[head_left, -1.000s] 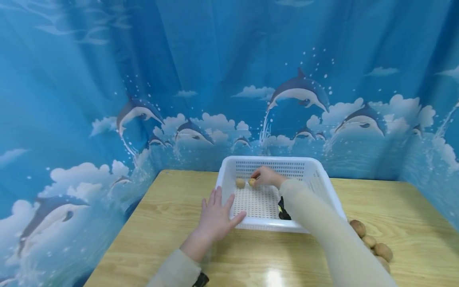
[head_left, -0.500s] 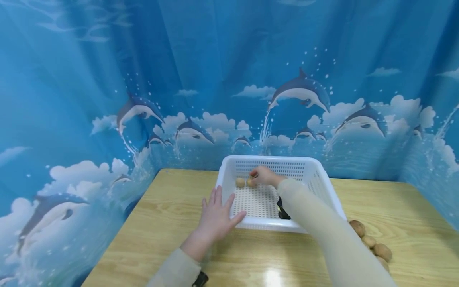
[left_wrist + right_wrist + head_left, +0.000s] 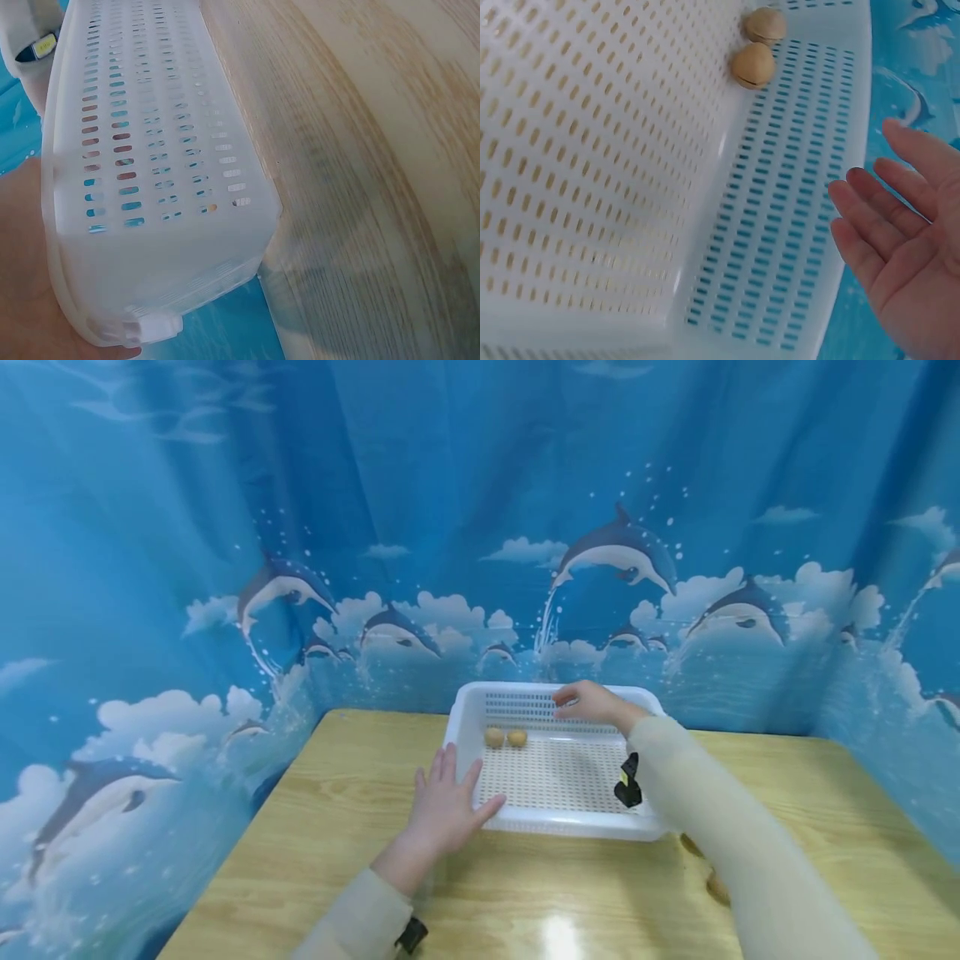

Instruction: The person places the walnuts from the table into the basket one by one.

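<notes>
A white perforated plastic basket [image 3: 540,818] stands on the wooden table. Two small potatoes, a paler one [image 3: 494,737] and a yellower one [image 3: 517,738], lie side by side in its back left corner. My left hand [image 3: 444,814] rests at the basket's front left corner with its fingers spread along the rim. In the left wrist view part of that hand [image 3: 22,255] shows against the basket's edge. Over the back of the basket, to the right of the potatoes, my right hand [image 3: 591,702] is raised with nothing in it. Its fingers [image 3: 862,206] are loosely extended in the right wrist view.
Right of the basket, more potatoes [image 3: 717,888] lie on the table [image 3: 360,777], partly hidden by my right sleeve [image 3: 738,835]. A blue curtain [image 3: 450,527] printed with dolphins hangs behind and beside the table. Each wrist wears a black device.
My right hand has let go of the yellower potato beside the paler one, then lifted and moved right. The left hand stays at the rim. The head view has shifted slightly.
</notes>
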`<state>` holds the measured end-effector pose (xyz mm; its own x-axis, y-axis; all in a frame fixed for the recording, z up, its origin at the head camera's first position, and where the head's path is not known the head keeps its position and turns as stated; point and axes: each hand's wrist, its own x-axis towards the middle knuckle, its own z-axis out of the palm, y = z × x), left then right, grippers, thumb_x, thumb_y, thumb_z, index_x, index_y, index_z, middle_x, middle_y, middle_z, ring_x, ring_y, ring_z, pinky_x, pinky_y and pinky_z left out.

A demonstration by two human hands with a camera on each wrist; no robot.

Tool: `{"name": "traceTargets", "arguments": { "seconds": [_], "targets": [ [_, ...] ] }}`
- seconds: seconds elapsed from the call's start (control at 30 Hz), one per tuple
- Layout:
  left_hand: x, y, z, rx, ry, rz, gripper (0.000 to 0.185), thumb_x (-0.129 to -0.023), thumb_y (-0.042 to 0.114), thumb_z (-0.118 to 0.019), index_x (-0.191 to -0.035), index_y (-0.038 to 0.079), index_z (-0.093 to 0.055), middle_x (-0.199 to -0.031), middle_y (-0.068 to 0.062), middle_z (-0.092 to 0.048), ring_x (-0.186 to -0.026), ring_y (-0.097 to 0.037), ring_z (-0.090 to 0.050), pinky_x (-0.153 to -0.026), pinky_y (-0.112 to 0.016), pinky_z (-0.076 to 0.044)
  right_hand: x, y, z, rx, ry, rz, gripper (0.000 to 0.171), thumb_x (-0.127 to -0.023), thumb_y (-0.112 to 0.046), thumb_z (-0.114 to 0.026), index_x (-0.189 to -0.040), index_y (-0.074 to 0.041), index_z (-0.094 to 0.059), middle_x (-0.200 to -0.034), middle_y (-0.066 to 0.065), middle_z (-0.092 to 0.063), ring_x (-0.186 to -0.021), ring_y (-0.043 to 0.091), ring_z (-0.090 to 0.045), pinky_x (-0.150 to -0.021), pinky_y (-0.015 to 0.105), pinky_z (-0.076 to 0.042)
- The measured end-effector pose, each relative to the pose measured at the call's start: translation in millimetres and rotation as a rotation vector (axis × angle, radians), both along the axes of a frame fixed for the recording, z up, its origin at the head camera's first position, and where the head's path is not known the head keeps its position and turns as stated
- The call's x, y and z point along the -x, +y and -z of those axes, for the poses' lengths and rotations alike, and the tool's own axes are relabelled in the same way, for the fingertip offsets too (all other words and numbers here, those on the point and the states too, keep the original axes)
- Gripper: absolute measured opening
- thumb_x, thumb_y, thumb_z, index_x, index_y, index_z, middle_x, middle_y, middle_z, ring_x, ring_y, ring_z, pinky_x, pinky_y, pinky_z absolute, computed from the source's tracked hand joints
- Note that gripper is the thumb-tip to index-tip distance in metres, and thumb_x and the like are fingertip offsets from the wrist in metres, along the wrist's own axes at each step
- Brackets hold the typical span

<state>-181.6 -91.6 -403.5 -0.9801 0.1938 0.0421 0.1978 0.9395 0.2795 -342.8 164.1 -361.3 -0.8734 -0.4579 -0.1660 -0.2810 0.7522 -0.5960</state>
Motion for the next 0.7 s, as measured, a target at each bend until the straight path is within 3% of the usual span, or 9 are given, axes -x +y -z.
{"name": "traceTargets", "arguments": {
  "seconds": [0.53, 0.7],
  "targets": [
    [0.4, -3.9, 0.0, 0.012, -0.02, -0.009, 0.076, -0.088, 0.066, -0.04, -0.145, 0.016, -0.036, -0.153, -0.022, -0.006, -0.139, -0.04, -0.003, -0.106, -0.063, -0.006, -48.3, 67.2, -17.4, 0.108, 0.041, 0.005, 0.052, -0.094, -0.03, -0.056, -0.133, 0.004, -0.046, -0.132, 0.023, -0.048, -0.123, 0.04, -0.042, -0.097, 0.053, -0.038],
    [-0.3, -0.2, -1.1, -0.001, -0.026, -0.004, 0.075, -0.088, 0.065, -0.04, -0.145, 0.016, -0.036, -0.153, -0.022, -0.005, -0.139, -0.04, -0.002, -0.106, -0.063, -0.005, -66.3, 83.0, -22.3, 0.151, 0.033, 0.046, 0.055, -0.093, -0.034, -0.057, -0.134, 0.001, -0.047, -0.133, 0.022, -0.048, -0.122, 0.039, -0.043, -0.097, 0.053, -0.039]
  ]
}}
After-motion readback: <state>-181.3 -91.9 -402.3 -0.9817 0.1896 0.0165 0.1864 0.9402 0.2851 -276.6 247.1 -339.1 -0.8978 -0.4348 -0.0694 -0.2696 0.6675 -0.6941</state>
